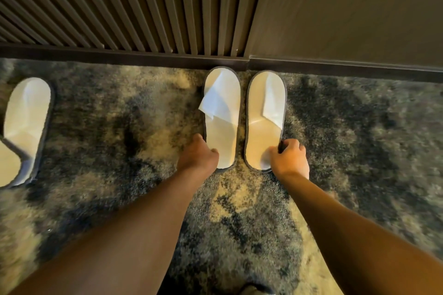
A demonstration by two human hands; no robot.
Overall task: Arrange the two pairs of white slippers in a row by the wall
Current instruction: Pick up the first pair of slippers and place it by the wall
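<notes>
White, thin, floppy cloth slippers [221, 122], light; I'd grip heels. Left hand [199, 155] fingers hidden, can't tell; right hand [288, 158] fingers pinching the heel rim.

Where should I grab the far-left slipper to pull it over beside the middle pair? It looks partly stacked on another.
Grip the far-left slipper at its open heel end, coming from the carpet side. Its toe points at the wall, and the flat heel rim is thin enough to pinch.
</notes>
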